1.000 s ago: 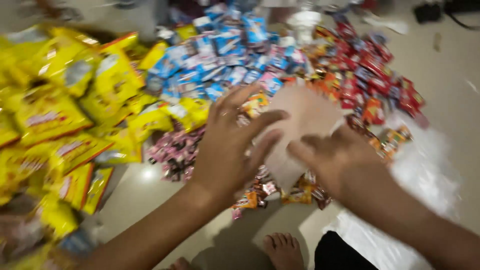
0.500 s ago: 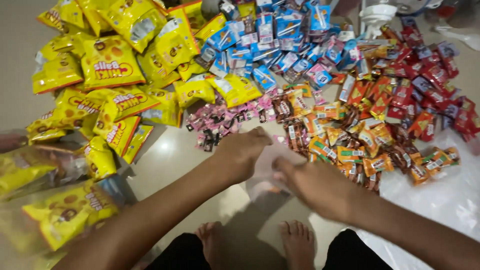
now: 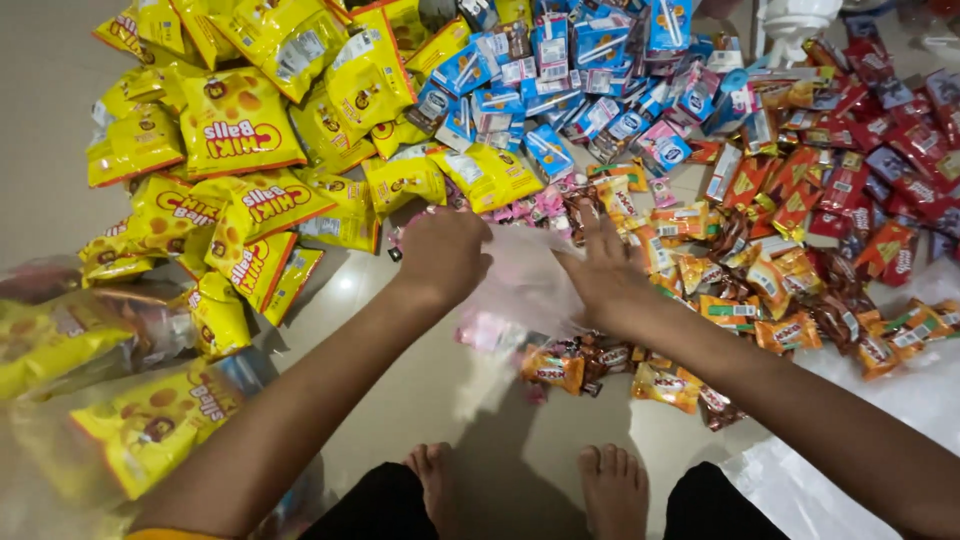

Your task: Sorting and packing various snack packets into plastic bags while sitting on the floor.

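My left hand [image 3: 445,255] is closed on the left edge of a thin see-through plastic bag [image 3: 525,285]. Across from it, my right hand [image 3: 600,275] grips the bag's right edge with its fingers stretched forward. The bag is spread between both hands, low over small pink sweets [image 3: 535,207] and brown-orange wrapped bars [image 3: 560,368] on the floor. A few pink sweets [image 3: 487,331] show through the bag's lower part; whether they lie inside it or under it I cannot tell.
Piles of snack packets cover the tiled floor: yellow bags [image 3: 240,130] at left, blue packs [image 3: 560,70] at top centre, red and orange packs [image 3: 860,160] at right. A large clear plastic sheet [image 3: 900,400] lies at right. My bare feet [image 3: 610,490] are below.
Both hands have moved forward, away from my feet, carrying the bag up to the pink sweets. The bag is now stretched wider between them.
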